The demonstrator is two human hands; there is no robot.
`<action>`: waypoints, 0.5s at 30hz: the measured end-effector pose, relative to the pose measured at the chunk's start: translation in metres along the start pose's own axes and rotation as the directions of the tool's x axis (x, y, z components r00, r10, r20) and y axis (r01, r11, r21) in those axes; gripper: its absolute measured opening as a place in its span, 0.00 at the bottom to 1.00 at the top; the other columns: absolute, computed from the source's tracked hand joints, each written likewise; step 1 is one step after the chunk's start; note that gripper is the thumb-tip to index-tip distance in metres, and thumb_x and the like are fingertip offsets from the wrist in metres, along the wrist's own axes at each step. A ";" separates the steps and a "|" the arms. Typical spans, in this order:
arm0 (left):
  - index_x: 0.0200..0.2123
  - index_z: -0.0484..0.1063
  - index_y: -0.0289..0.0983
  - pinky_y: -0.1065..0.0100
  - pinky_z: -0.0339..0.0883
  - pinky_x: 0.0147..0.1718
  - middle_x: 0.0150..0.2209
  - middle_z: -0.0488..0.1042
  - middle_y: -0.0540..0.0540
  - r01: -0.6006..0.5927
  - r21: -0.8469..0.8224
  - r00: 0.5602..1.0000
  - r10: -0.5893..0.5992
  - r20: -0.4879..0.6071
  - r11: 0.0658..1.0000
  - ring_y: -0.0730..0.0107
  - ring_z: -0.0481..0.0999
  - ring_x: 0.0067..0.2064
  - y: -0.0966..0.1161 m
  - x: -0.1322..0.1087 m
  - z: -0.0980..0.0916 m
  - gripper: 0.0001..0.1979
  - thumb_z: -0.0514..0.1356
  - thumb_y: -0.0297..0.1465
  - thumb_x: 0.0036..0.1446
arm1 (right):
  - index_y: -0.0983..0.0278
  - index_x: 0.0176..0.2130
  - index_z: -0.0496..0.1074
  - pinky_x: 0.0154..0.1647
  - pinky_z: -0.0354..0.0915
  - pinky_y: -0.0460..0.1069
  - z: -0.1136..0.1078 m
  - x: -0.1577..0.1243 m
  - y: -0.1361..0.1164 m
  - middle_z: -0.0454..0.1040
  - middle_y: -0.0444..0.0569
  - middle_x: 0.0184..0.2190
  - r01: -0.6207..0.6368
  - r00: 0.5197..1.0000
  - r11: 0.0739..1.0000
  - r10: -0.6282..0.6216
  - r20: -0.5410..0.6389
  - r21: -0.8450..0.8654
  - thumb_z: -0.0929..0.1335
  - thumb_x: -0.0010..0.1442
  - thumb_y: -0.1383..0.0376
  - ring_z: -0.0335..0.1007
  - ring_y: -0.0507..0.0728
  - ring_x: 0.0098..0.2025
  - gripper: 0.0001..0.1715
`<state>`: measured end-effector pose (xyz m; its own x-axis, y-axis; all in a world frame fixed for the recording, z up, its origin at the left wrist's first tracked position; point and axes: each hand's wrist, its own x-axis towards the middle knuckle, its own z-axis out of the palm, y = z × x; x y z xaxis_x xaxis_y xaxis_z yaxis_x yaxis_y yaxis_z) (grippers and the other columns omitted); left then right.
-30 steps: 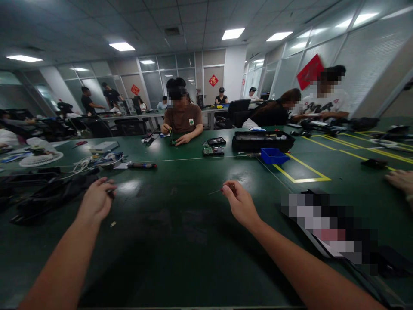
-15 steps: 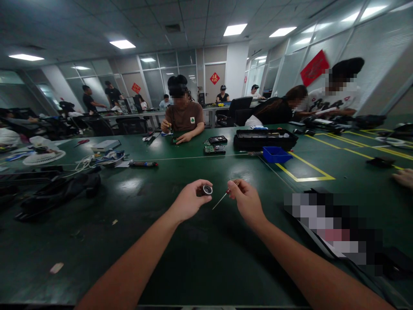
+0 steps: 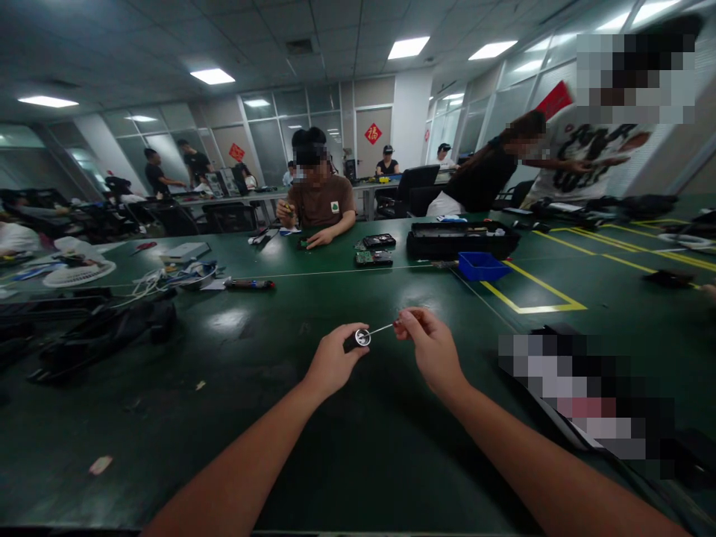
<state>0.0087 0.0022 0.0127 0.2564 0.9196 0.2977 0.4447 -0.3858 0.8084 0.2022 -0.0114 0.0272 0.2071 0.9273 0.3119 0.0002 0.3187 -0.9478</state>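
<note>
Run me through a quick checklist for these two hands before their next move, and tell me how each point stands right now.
1. Left hand grips the dark round part: ok.
2. Right hand grips the thin metal tool: ok.
3. Silver rim of the part uncovered and visible: ok.
4. Tool's tip at the rim's opening: ok.
5. Tip touching something inside: cannot tell, too small to make out.
6. Blue bin apart from both hands: ok.

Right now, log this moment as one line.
left hand: holds round part | right hand: holds screwdriver | screwdriver tip: at part's silver-rimmed end | blue bin: on table
</note>
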 end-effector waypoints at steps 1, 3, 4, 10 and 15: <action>0.52 0.74 0.43 0.55 0.60 0.60 0.54 0.75 0.45 -0.006 0.009 1.000 0.006 -0.006 1.000 0.59 0.71 0.57 -0.001 0.000 0.001 0.21 0.64 0.23 0.54 | 0.62 0.39 0.73 0.36 0.71 0.53 0.000 -0.001 -0.001 0.76 0.49 0.32 0.021 1.000 0.999 -0.021 0.017 -0.040 0.68 0.61 0.50 0.73 0.57 0.32 0.18; 0.53 0.74 0.43 0.55 0.60 0.61 0.54 0.74 0.45 -0.010 0.026 1.000 0.011 -0.024 1.000 0.59 0.71 0.57 -0.003 0.001 0.003 0.22 0.65 0.24 0.54 | 0.62 0.40 0.73 0.37 0.71 0.54 0.000 -0.004 -0.003 0.77 0.50 0.32 0.050 0.998 0.994 -0.047 0.035 -0.099 0.67 0.63 0.50 0.73 0.57 0.34 0.18; 0.53 0.74 0.43 0.55 0.61 0.60 0.54 0.74 0.44 -0.010 0.032 0.999 0.011 -0.030 0.999 0.59 0.71 0.57 -0.003 0.001 0.003 0.23 0.65 0.24 0.54 | 0.62 0.41 0.73 0.38 0.71 0.54 0.000 -0.004 -0.003 0.77 0.50 0.33 0.062 0.998 0.991 -0.058 0.035 -0.118 0.66 0.63 0.51 0.74 0.57 0.34 0.18; 0.51 0.75 0.42 0.58 0.62 0.58 0.52 0.76 0.46 -0.012 0.030 0.999 0.014 -0.050 0.999 0.61 0.73 0.55 -0.004 0.001 0.003 0.20 0.66 0.24 0.54 | 0.61 0.42 0.72 0.40 0.71 0.55 -0.003 -0.006 0.000 0.77 0.50 0.34 0.095 0.995 0.979 -0.092 0.025 -0.183 0.65 0.65 0.52 0.74 0.58 0.36 0.16; 0.51 0.75 0.44 0.58 0.60 0.59 0.53 0.75 0.47 -0.028 0.020 0.999 0.028 -0.040 0.999 0.61 0.72 0.56 -0.007 0.001 0.003 0.20 0.66 0.25 0.55 | 0.61 0.42 0.71 0.40 0.70 0.55 -0.003 -0.007 0.000 0.77 0.50 0.35 0.099 0.994 0.979 -0.089 0.061 -0.179 0.65 0.65 0.52 0.74 0.58 0.36 0.15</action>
<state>0.0087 0.0055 0.0055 0.2345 0.9105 0.3406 0.4543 -0.4124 0.7896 0.2035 -0.0181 0.0246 0.1457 0.9053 0.3989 0.1958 0.3688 -0.9086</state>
